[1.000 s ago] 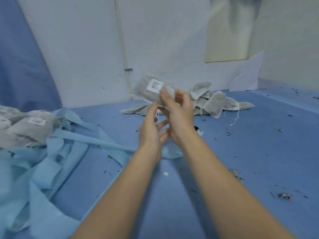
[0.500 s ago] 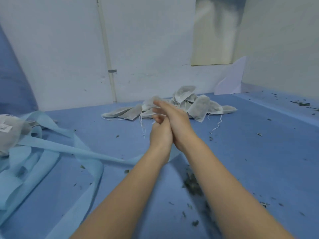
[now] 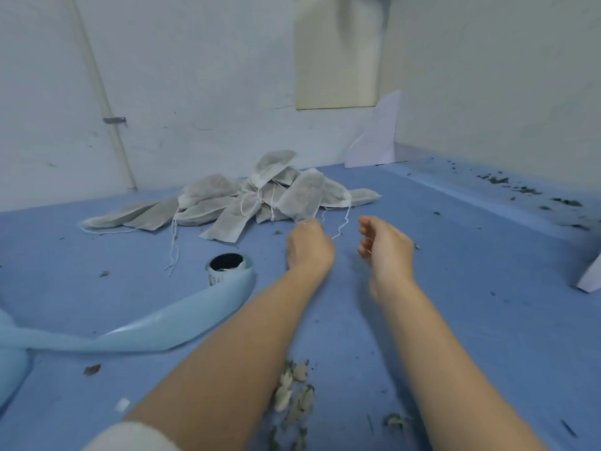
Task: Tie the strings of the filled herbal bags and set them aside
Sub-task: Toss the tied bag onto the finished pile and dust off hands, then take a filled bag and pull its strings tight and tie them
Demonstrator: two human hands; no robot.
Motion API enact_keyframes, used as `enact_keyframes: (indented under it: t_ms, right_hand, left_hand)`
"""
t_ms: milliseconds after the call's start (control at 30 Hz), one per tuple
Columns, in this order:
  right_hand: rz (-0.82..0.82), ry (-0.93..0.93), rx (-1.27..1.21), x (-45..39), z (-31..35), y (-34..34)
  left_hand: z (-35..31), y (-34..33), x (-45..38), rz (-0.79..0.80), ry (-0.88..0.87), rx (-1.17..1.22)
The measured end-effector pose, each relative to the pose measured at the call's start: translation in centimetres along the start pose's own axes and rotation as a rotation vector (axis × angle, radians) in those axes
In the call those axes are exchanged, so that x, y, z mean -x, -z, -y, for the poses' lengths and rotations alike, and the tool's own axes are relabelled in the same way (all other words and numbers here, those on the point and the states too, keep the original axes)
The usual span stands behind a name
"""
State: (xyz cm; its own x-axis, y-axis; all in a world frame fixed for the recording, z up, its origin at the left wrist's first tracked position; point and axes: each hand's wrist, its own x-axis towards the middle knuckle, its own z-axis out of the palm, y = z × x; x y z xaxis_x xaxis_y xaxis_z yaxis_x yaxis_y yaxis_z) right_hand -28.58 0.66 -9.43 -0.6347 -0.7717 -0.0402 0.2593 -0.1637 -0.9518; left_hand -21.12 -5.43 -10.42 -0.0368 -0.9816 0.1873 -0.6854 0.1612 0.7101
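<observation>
The blue tabletop (image 3: 455,304) stretches under both forearms and out beyond the hands to the white wall. Just beyond the left hand (image 3: 309,247) lies the pile of filled herbal bags (image 3: 247,196), grey and overlapping, with loose white strings trailing toward the near edge. The nearest bag (image 3: 302,198) leans out of the pile with its lower end right at the left hand's fingertips; the left grip is curled, and it seems to pinch that bag's corner or its string, though the contact is hidden behind the knuckles. A thin string (image 3: 341,224) hangs in a loop in the gap between the two hands. The right hand (image 3: 387,247) hovers just right of the left, apart from it, its grip loosely curled with the fingers bent inward; a faint thread may cross them, but I cannot tell if it is held. Left of the left hand a pale blue strip (image 3: 182,317) curves across the tabletop, one end wrapped beside a small dark-mouthed roll (image 3: 226,266). Scraps of dried herb (image 3: 294,392) lie between the forearms.
</observation>
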Motion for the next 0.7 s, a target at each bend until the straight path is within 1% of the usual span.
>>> enact_keyframes:
  t_ms: [133,267,400,567,700]
  right_hand:
    - [-0.053,-0.052,-0.071,-0.9,0.2,0.6]
    - [-0.029,-0.132,-0.074,-1.0,-0.3,0.6]
    - [-0.011,-0.149,-0.038,-1.2,-0.6,0.5]
    - [-0.021,-0.148,0.021,-1.6,-1.3,0.2]
    - [-0.008,-0.161,0.185,-1.9,-1.9,0.1]
  left_hand:
    - [-0.2,-2.0,-2.3,-0.016,-0.019,-0.133]
    - [-0.2,-3.3,-3.7,-0.028,0.004,-0.257]
    - [-0.1,-3.8,-3.9,-0.055,-0.016,-0.402]
    - [-0.8,-3.6,-2.6,-0.003,-0.052,-0.383]
    - [-2.0,-2.3,0.2,0.086,-0.097,-0.274]
